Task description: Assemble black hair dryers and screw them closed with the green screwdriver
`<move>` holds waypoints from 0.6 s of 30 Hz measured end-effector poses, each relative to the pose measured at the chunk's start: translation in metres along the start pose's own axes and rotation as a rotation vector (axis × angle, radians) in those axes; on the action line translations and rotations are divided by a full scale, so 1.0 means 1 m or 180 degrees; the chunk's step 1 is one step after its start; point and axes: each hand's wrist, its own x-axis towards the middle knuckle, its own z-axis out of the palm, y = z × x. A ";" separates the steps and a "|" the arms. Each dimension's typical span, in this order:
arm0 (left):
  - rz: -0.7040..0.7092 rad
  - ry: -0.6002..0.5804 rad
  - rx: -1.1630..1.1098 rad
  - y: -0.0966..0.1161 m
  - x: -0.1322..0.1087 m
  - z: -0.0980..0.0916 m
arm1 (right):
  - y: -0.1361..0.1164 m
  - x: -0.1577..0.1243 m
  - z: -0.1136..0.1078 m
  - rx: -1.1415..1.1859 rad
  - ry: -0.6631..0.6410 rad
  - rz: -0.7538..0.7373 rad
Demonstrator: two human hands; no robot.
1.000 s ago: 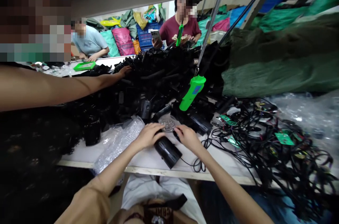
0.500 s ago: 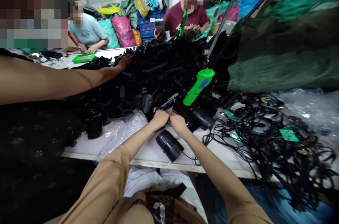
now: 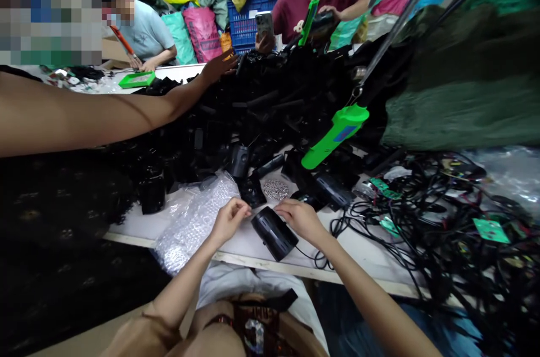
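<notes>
My left hand (image 3: 230, 221) hangs open just left of a black cylindrical plastic housing (image 3: 274, 233), its fingertips close to the housing's end. My right hand (image 3: 300, 221) lies against the housing's upper right side, but I cannot tell whether it grips it. A thin black cord runs from the housing across the white table (image 3: 248, 247). Above my hands lies a round perforated metal disc (image 3: 275, 189). Crumpled bubble wrap (image 3: 194, 222) sits left of my left hand.
A large heap of black plastic parts (image 3: 270, 104) fills the table's far side, and a co-worker's bare arm (image 3: 126, 107) reaches over it. Tangled black cables with green circuit boards (image 3: 439, 216) lie right. A green hanging tool (image 3: 335, 136) dangles above the heap.
My hands have drawn back from the metal disc, uncovering it, and now flank the black housing. The co-worker's arm reaches farther along the heap. The view has tilted.
</notes>
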 end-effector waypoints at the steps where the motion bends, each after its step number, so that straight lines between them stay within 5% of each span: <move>1: -0.0127 0.0086 -0.0201 -0.005 -0.008 -0.002 | -0.001 0.000 0.001 0.0020 -0.0027 -0.0014; 18: -0.0543 0.0191 -0.0708 -0.028 -0.038 0.027 | -0.003 -0.014 0.015 0.0449 0.0023 0.0047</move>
